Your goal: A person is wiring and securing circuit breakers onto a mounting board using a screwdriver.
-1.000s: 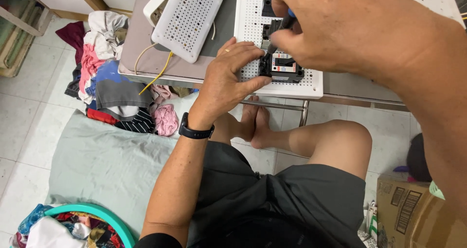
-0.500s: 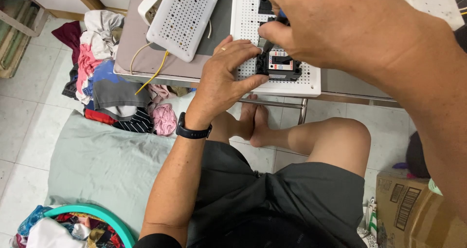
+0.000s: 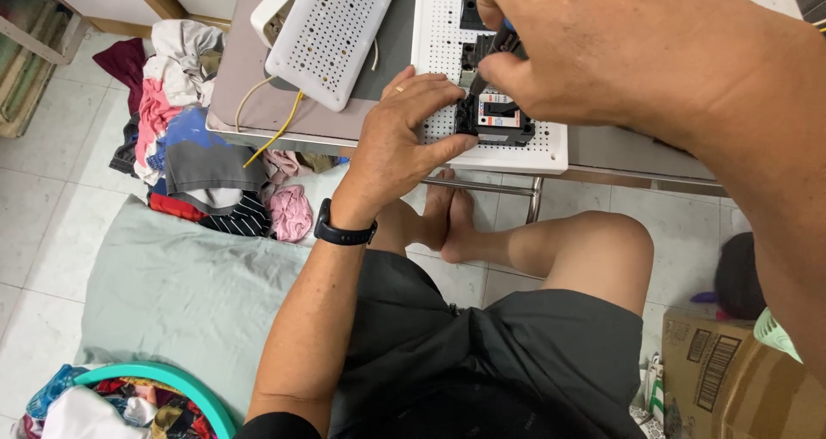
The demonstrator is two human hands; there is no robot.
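A black circuit breaker (image 3: 503, 122) sits on a white perforated board (image 3: 551, 151) at the near edge of a grey table (image 3: 249, 69). My left hand (image 3: 400, 138), with a black watch on the wrist, grips the breaker's left side. My right hand (image 3: 594, 47) is shut on a screwdriver (image 3: 492, 53) with a blue and black handle. Its tip points down at the breaker's top left. Two more black parts (image 3: 471, 9) stand further back on the same board, partly hidden by my right hand.
A second white perforated board (image 3: 331, 30) lies tilted on the table's left, with a yellow wire (image 3: 275, 133) hanging off the edge. A clothes pile (image 3: 185, 146) lies on the floor at left, a teal basket (image 3: 163, 379) at bottom left, a cardboard box (image 3: 731, 379) at bottom right.
My right hand has shifted slightly with the screwdriver over the breaker. My left hand has kept its hold on the breaker. The view has drifted a little.
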